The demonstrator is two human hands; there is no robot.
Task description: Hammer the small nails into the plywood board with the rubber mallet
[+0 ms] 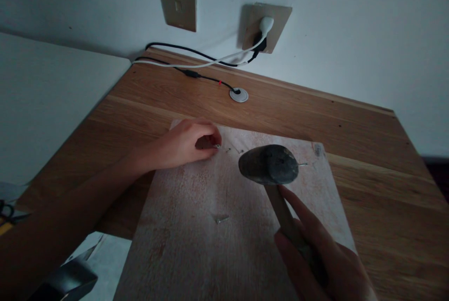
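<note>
My left hand (198,144) is over the upper part of a pale, worn board (182,245), with thumb and forefinger pinched on a small silvery nail (218,146). My right hand (315,249) is wrapped around the wooden handle of a hammer (268,164). The hammer's thick, dark head is held above the board, to the right of my left hand. A loose nail (222,219) lies near the middle of the board. Another thin metal piece (303,164) shows just right of the hammer head, and small bits (241,151) sit between my left hand and the head.
The board lies on a wooden desk (372,188) against a white wall. A black cable (210,77) passes into a round grommet (239,95). Plugs fill a wall socket (275,27), beside a second wall plate (177,1). A dark boxy object (70,277) is at lower left.
</note>
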